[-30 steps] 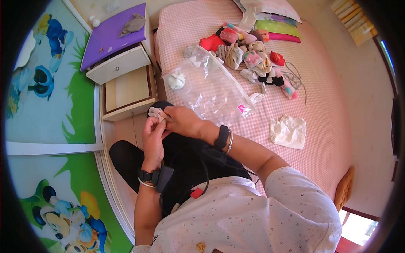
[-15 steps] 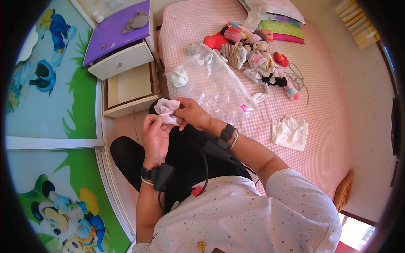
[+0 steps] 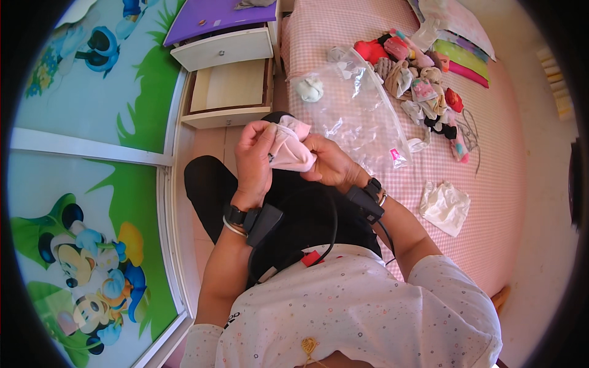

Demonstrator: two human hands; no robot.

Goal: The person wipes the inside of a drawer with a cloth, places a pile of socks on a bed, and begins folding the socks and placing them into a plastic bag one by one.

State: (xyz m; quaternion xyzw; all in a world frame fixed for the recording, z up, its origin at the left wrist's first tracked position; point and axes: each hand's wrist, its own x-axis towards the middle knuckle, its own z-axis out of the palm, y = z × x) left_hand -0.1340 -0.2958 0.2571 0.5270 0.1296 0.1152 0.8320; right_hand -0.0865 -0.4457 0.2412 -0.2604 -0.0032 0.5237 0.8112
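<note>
Opened wider than half a second ago, pink cloth (image 3: 289, 154) sits between my left hand (image 3: 256, 150) and right hand (image 3: 331, 162), both pinching it; I'm apparently straightening it, which next calls for even tension.

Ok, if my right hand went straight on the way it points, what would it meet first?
The pale pink piece of fabric your right hand holds; beyond it, probably your left hand, though depth is hard to judge.
</note>
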